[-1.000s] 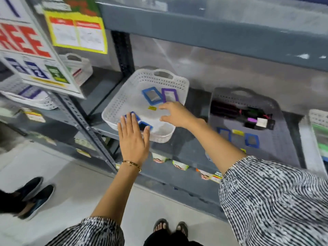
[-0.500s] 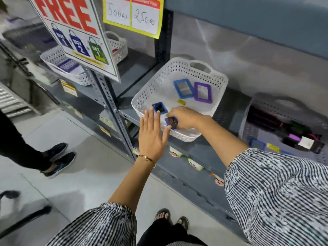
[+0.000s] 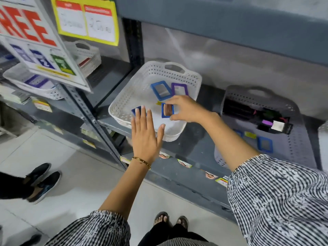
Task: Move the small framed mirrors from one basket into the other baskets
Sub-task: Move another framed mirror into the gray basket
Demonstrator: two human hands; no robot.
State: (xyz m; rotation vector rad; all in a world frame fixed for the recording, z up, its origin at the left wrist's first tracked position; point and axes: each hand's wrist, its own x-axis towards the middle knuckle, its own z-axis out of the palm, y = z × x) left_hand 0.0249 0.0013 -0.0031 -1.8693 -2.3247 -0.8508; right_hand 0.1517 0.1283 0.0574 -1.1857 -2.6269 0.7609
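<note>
A person's right hand (image 3: 186, 109) reaches into a white perforated basket (image 3: 124, 103) on a grey metal shelf (image 3: 191, 150); its thumb and fingers pinch a small blue-framed mirror (image 3: 167, 110), held tilted above the basket floor; the left hand (image 3: 146, 137) is spread flat with fingers apart, gripping nothing, hovering at the basket's near rim and partly covering another blue-framed mirror (image 3: 136, 110) that lies inside; a thin gold bracelet (image 3: 142, 161) circles the left wrist; further back in the same basket a larger blue-framed mirror (image 3: 161, 90) and a purple-framed mirror (image 3: 179, 89) lie flat, side by side and just touching; a small yellow tag (image 3: 158, 103) sits near them.

To the right on the same shelf stands a grey perforated basket (image 3: 300, 139) holding one more blue-framed mirror (image 3: 265, 144) and dark packaged items whose detail is blurred; to the left, on a neighbouring shelf, another white basket (image 3: 51, 93) holds a purple frame, partly hidden behind a hanging sale sign (image 3: 35, 41) with red letters; a yellow price poster (image 3: 87, 20) hangs above; both sleeves are black-and-white striped; the floor (image 3: 53, 192) is pale, with the person's sandalled feet (image 3: 170, 221) below and another person's dark shoes (image 3: 40, 180) at the left.
</note>
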